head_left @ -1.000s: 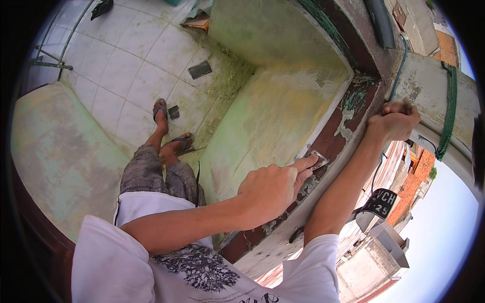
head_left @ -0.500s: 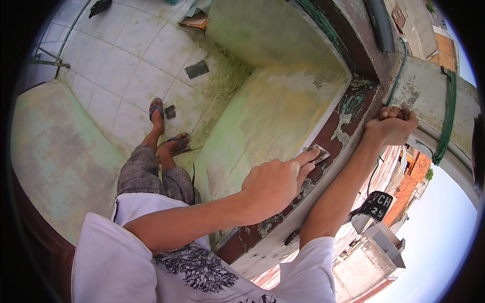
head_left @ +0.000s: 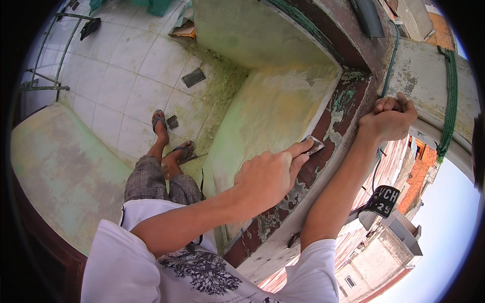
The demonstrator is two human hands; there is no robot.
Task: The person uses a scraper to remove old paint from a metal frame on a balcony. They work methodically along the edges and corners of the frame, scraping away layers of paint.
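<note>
Left hand (head_left: 265,174): you pinch a flat metal blade (head_left: 315,145) between thumb and fingers. Blade lies against the maroon band (head_left: 327,154); your index finger extends along it, presumably to steady and press its edge. Right hand (head_left: 389,118): outward of the band, near the pale beam (head_left: 429,83), fingers curled, perhaps bracing you; I cannot tell whether they enclose anything.

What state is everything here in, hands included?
Left hand: closed on a scraper
Scraper: held at the maroon strip
Right hand: fingers curled, grip unclear
Maroon strip: paint patchy, partly missing
Green-yellow wall: blotchy, discoloured
Tiled floor: dirty
Sandals: worn
Green rope: hanging
</note>
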